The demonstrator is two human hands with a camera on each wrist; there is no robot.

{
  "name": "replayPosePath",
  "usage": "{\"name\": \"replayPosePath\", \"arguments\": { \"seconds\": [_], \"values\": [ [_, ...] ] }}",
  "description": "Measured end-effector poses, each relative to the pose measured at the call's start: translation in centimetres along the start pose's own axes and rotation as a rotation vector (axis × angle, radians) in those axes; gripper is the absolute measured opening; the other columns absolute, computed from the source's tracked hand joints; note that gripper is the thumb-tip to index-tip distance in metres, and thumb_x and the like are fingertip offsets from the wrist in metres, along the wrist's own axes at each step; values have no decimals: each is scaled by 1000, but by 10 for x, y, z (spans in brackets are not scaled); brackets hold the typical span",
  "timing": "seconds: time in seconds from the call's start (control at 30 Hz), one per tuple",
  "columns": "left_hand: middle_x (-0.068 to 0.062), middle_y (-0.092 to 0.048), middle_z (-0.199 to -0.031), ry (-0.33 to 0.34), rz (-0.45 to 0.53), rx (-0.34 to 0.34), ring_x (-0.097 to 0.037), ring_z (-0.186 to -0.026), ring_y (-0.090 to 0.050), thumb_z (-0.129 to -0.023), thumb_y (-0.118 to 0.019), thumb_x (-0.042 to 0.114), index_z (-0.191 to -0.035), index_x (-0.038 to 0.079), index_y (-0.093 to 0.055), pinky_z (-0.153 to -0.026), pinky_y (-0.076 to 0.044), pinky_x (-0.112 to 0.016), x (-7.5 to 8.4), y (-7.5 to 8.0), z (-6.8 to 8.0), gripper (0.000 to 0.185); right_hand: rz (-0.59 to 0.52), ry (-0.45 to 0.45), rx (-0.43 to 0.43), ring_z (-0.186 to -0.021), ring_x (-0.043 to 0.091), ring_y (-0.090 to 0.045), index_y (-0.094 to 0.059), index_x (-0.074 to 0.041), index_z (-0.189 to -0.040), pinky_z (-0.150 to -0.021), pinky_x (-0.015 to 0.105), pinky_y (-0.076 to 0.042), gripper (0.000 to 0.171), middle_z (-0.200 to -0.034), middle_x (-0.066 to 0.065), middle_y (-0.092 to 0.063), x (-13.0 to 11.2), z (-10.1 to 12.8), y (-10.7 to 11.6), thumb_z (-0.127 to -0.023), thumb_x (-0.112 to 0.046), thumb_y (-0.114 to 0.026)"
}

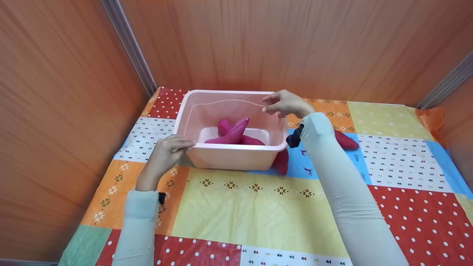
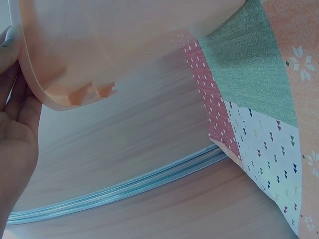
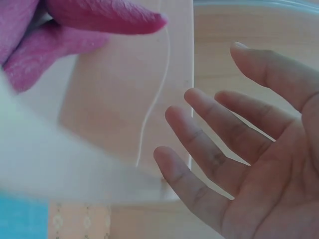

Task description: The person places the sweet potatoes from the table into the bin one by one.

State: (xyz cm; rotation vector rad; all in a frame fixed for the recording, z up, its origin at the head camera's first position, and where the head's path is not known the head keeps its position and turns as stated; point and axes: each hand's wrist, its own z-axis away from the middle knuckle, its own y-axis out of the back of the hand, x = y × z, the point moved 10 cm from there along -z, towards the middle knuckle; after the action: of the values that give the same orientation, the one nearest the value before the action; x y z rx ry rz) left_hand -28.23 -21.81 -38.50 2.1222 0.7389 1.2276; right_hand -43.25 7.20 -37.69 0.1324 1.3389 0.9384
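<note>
A pale pink plastic tub (image 1: 229, 157) stands on the cloth with several magenta sweet potatoes (image 1: 231, 136) crossed over each other inside it. My left hand (image 1: 166, 155) grips the tub's rim at the near left corner. In the left wrist view, the thumb lies on one side of the rim and the fingers (image 2: 27, 117) on the other. Over the tub's far right corner, my right hand (image 1: 286, 103) has its fingers spread and holds nothing. The right wrist view shows its loosely bent fingers (image 3: 214, 154) beside the tub wall, apart from the sweet potatoes.
A dark red sweet potato (image 1: 282, 162) lies against the tub's near right corner. Another one (image 1: 346, 140) is farther right, partly behind the right sleeve. The patchwork tablecloth (image 1: 251, 210) covers the table, and wood-grain panels (image 1: 236, 44) enclose it at the back and sides.
</note>
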Motion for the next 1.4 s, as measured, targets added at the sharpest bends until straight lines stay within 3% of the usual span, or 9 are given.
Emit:
{"name": "replayPosePath", "arguments": {
  "seconds": [0.43, 0.93, 1.17, 1.4],
  "values": [
    [-11, -74, -103, -21, 13, 6, -27, -101, -67, -84, -68, -5, -101, 7, -76, -89, -57, -40, -4, 3, 2, 22, -36, 20, 111, -111, 27, -61, -52, -14, -138, -93, 40, -56, 63, -129, 7, -60, 27, 16, 39, -84, -38, -73],
    [-9, -74, -105, -2, 3, -3, -26, -104, -67, -84, -69, -4, -102, 9, -76, -94, -55, -41, -9, 8, 6, 23, -45, -13, 154, -112, 26, -58, -50, -14, -138, -98, 44, -53, 65, -130, 11, -60, 69, 31, 60, -84, -43, -71],
    [-9, -73, -106, 14, 1, -11, -26, -105, -66, -85, -69, -3, -102, 10, -76, -94, -55, -41, -11, 9, 6, 23, -103, -37, 199, -117, 27, -56, -43, -13, -143, -102, 44, -50, 74, -135, 12, -55, 91, 38, 69, -83, -46, -71],
    [-9, -74, -101, -24, -2, 24, -26, -101, -68, -81, -70, -6, -99, 8, -77, -92, -56, -40, -10, 12, 8, 24, -117, -22, 237, -122, 31, -53, -40, -10, -146, -107, 47, -45, 70, -137, 16, -52, 113, 47, 76, -88, -41, -67]
  ]
}}
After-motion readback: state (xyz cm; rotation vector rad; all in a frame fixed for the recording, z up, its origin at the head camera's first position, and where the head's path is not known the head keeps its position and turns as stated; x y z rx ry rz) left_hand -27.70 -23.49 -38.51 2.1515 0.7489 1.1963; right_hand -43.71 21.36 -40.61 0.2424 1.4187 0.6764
